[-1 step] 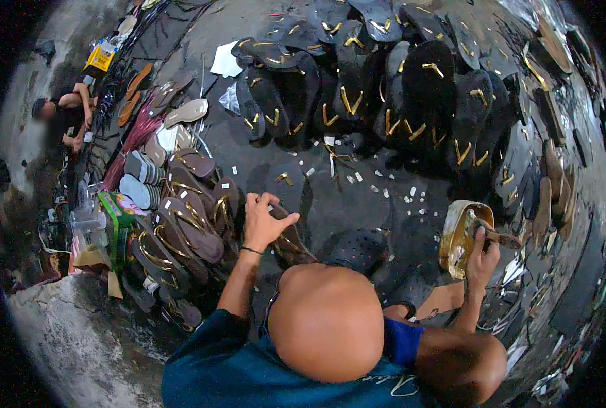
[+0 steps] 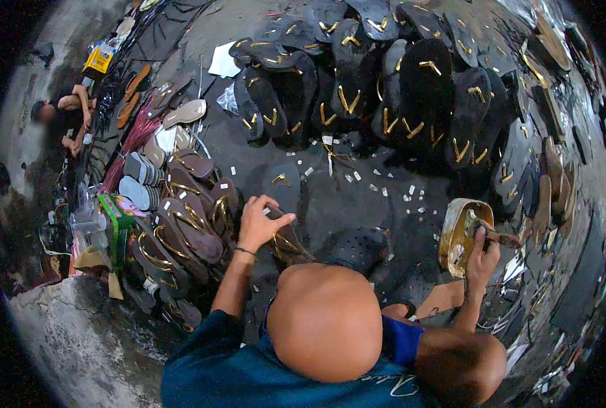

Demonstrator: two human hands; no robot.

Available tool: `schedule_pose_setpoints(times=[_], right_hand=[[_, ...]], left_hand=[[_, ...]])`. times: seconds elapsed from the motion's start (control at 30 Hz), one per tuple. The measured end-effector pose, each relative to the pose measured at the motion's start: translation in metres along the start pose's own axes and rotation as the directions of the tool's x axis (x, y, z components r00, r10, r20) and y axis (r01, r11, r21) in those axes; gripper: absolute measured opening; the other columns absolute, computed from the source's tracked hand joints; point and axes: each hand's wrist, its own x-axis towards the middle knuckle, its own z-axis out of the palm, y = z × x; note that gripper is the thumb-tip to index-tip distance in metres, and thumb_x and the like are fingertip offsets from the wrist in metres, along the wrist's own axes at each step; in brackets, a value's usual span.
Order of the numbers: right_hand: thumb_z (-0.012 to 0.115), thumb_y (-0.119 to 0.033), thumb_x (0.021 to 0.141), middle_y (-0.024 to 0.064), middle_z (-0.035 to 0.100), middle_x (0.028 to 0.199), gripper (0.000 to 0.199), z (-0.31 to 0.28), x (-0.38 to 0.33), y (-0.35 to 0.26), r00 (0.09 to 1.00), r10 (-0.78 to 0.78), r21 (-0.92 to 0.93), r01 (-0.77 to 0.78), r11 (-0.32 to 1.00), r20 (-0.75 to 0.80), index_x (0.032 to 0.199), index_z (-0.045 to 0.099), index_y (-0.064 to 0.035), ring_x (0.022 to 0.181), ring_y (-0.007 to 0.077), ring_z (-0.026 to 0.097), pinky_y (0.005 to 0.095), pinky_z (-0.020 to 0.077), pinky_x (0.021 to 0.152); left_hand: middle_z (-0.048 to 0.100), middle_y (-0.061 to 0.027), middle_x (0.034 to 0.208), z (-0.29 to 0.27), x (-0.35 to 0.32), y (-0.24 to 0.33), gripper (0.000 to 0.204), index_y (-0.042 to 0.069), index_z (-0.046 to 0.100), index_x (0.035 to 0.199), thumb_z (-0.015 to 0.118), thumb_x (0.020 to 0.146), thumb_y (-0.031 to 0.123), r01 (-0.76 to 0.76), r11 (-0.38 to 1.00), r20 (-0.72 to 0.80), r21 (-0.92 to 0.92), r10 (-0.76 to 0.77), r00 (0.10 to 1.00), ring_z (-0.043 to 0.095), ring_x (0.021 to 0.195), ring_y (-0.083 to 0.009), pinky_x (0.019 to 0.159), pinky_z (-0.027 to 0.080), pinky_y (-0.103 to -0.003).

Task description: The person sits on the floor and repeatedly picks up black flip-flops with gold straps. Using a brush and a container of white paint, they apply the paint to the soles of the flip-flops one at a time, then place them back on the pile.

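Brown and gold-strapped, a sandal (image 2: 292,246) is tilted well left of the yellowish tub (image 2: 447,245). The left hand (image 2: 262,226) has its end in a grip, thumb on one side and fingers on the other. At the tub's right side, the right hand (image 2: 481,260) pinches a brown tool (image 2: 506,239), its tip over the tub's opening. Cardboard (image 2: 441,300) lies just on the tub's near side. Black sandals (image 2: 422,95) are clustered beyond the tub; more brown sandals (image 2: 208,246) are farthest left of it.
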Motion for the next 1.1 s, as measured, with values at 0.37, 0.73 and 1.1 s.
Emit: schedule_pose_setpoints(times=[0.37,0.73,1.1], right_hand=[[0.069,-0.024,0.088,0.0140,0.069,0.092,0.027,-0.016,0.011,0.033,0.989,0.008,-0.330,-0.057,0.942,-0.148,0.105,0.069,-0.0019,0.085,0.0241,0.065,0.0349,0.0489,0.077],[0.064,-0.039,0.087,0.0245,0.064,0.097,0.043,-0.055,-0.031,0.035,0.996,0.078,-0.558,-0.047,0.828,0.032,0.097,0.061,0.0033,0.094,0.0424,0.061,0.0489,0.0483,0.082],[0.067,-0.026,0.088,0.0204,0.061,0.073,0.032,-0.081,-0.070,0.030,0.976,0.207,-0.549,-0.134,0.825,0.072,0.103,0.059,0.0012,0.064,0.0340,0.060,0.0425,0.0461,0.060]], left_hand=[[0.066,-0.0111,0.106,0.002,-0.058,0.042,0.046,-0.003,0.059,0.117,0.076,0.082,0.020,0.422,0.773,0.400,-0.474,-0.238,0.885,0.061,0.094,-0.0181,0.087,0.048,-0.032],[0.066,-0.0176,0.109,0.109,0.082,0.158,0.056,0.000,0.054,0.130,0.074,0.084,0.027,-0.423,0.831,0.359,-0.362,0.543,0.759,0.063,0.102,-0.0296,0.091,0.048,-0.038],[0.051,-0.0195,0.137,0.149,0.026,0.145,0.047,0.007,0.060,0.123,0.069,0.085,0.033,-0.737,0.606,0.229,-0.301,0.796,0.561,0.043,0.130,-0.0373,0.110,0.030,-0.048]])
